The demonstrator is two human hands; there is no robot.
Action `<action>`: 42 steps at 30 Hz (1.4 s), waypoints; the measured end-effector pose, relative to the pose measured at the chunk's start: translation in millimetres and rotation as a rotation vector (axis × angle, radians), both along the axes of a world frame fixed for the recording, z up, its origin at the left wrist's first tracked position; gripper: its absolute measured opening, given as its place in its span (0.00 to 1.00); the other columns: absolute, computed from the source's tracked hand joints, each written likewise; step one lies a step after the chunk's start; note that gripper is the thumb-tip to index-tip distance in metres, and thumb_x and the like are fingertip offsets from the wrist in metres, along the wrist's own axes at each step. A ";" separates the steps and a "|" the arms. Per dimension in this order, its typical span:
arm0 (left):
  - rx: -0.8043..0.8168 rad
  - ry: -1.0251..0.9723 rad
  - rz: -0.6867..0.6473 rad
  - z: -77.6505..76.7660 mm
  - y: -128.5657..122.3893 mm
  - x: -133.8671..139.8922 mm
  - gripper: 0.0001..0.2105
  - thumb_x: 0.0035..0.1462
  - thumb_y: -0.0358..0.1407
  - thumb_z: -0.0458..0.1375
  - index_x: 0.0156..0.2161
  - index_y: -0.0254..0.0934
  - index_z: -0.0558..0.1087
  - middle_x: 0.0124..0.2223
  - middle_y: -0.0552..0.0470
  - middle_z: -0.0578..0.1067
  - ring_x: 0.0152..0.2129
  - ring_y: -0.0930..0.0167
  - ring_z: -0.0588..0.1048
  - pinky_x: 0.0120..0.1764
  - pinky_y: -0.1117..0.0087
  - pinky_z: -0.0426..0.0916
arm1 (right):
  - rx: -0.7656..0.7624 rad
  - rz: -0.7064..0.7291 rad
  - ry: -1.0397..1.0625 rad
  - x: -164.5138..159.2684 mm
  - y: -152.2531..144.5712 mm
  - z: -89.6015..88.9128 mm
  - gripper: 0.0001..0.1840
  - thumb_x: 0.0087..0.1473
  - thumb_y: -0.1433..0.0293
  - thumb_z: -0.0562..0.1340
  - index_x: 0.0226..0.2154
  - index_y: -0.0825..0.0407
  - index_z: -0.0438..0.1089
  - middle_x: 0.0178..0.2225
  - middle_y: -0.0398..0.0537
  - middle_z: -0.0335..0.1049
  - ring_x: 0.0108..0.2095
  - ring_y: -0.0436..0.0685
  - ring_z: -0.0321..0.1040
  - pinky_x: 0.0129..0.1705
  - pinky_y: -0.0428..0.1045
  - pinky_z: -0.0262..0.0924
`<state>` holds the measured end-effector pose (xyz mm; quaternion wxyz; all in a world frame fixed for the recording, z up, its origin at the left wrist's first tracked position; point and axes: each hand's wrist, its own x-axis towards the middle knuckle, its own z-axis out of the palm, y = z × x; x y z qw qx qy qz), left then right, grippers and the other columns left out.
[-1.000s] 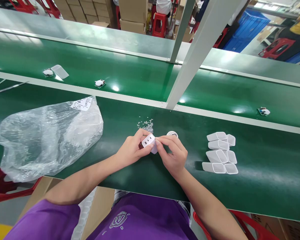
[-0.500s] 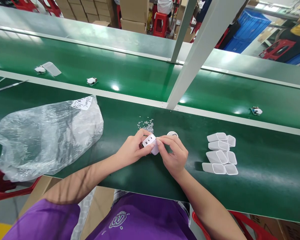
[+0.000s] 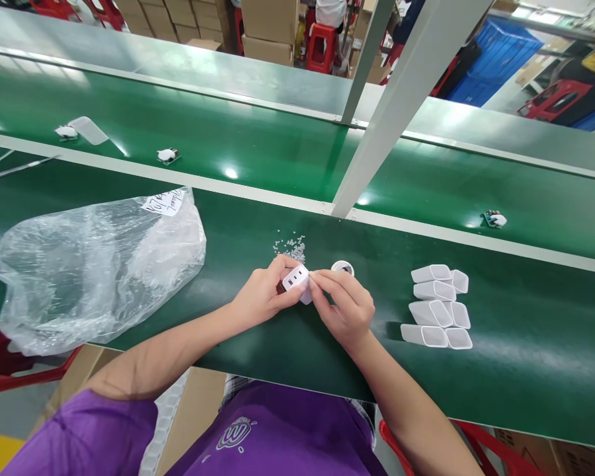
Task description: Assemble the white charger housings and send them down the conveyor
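Note:
A white USB charger point(image 3: 296, 280) with dark port slots in its end face is tilted up over the bench. My left hand point(image 3: 264, 291) is closed around its side, thumb in front and fingers behind. At the charger's right edge, the thumb and fingertips of my right hand point(image 3: 344, 305) are pinched together; whatever is between them is too small or hidden to name. Just beyond the charger lies a scatter of tiny clear pieces point(image 3: 292, 248). A round white object point(image 3: 343, 267), partly covered by my right hand, sits behind it.
Several open white casings point(image 3: 432, 312) are grouped on the right of the green bench. A large clear plastic bag point(image 3: 99, 264) lies left. Behind a pale rail, the belt carries circuit boards point(image 3: 168, 156) and a white casing point(image 3: 88, 131). A metal post point(image 3: 391, 99) rises in front.
On the belt, the circuit boards and the casing have shifted left. My hands keep nearly the same grip on the charger, with only slight movement of the right hand.

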<state>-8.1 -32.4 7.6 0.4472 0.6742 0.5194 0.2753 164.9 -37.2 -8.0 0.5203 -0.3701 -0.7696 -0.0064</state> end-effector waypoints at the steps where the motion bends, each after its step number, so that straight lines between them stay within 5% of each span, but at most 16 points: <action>1: -0.003 -0.001 0.005 0.1 0.3 0.0 0.14 0.55 0.46 0.54 0.42 0.40 0.64 0.28 0.58 0.77 0.20 0.73 0.74 0.26 0.73 0.66 | 0.011 0.011 -0.024 0.8 0.4 -0.4 0.14 0.55 0.79 0.64 0.42 0.48 0.74 0.34 0.48 0.78 0.31 0.54 0.76 0.33 0.48 0.73; 9: 0.138 0.186 0.098 -4.6 2.2 -4.4 0.17 0.53 0.48 0.54 0.43 0.40 0.66 0.31 0.56 0.78 0.23 0.71 0.76 0.28 0.73 0.67 | 0.016 0.046 -0.152 -0.4 -2.9 -3.6 0.21 0.56 0.79 0.61 0.52 0.50 0.71 0.40 0.53 0.78 0.36 0.57 0.77 0.36 0.50 0.74; 13: 0.189 0.155 0.041 -3.3 4.0 -6.9 0.18 0.57 0.46 0.51 0.47 0.38 0.68 0.39 0.51 0.79 0.27 0.71 0.77 0.32 0.72 0.69 | -0.317 0.138 0.116 1.5 -1.0 3.4 0.12 0.58 0.76 0.61 0.41 0.48 0.76 0.36 0.47 0.77 0.35 0.52 0.75 0.38 0.48 0.73; 17: 0.213 -0.012 -0.074 -2.9 5.0 -5.8 0.17 0.62 0.41 0.46 0.49 0.37 0.70 0.49 0.47 0.78 0.43 0.67 0.76 0.45 0.68 0.69 | -0.685 0.306 0.370 4.2 2.5 5.7 0.09 0.59 0.70 0.62 0.41 0.48 0.76 0.34 0.46 0.74 0.34 0.52 0.73 0.33 0.47 0.73; 23: 0.138 -0.065 -0.089 -5.6 2.8 -3.2 0.18 0.62 0.45 0.45 0.46 0.36 0.70 0.44 0.47 0.78 0.37 0.66 0.76 0.42 0.67 0.70 | -1.010 0.438 0.604 0.8 1.9 2.3 0.12 0.55 0.60 0.66 0.38 0.50 0.77 0.34 0.45 0.74 0.29 0.49 0.72 0.29 0.45 0.73; 33: 0.085 -0.059 -0.077 -7.0 4.0 -2.5 0.19 0.61 0.50 0.47 0.41 0.37 0.70 0.39 0.48 0.78 0.34 0.67 0.76 0.38 0.68 0.69 | -1.072 0.461 0.677 -1.7 0.6 1.6 0.13 0.52 0.59 0.68 0.36 0.51 0.76 0.31 0.44 0.75 0.27 0.49 0.73 0.31 0.46 0.74; 42: 0.188 -0.037 -0.108 -8.7 4.2 -2.6 0.15 0.61 0.44 0.47 0.40 0.37 0.70 0.37 0.49 0.78 0.32 0.69 0.75 0.38 0.69 0.69 | -0.989 0.455 0.582 0.8 -2.1 0.8 0.11 0.55 0.61 0.66 0.35 0.51 0.76 0.34 0.46 0.75 0.30 0.51 0.74 0.33 0.47 0.75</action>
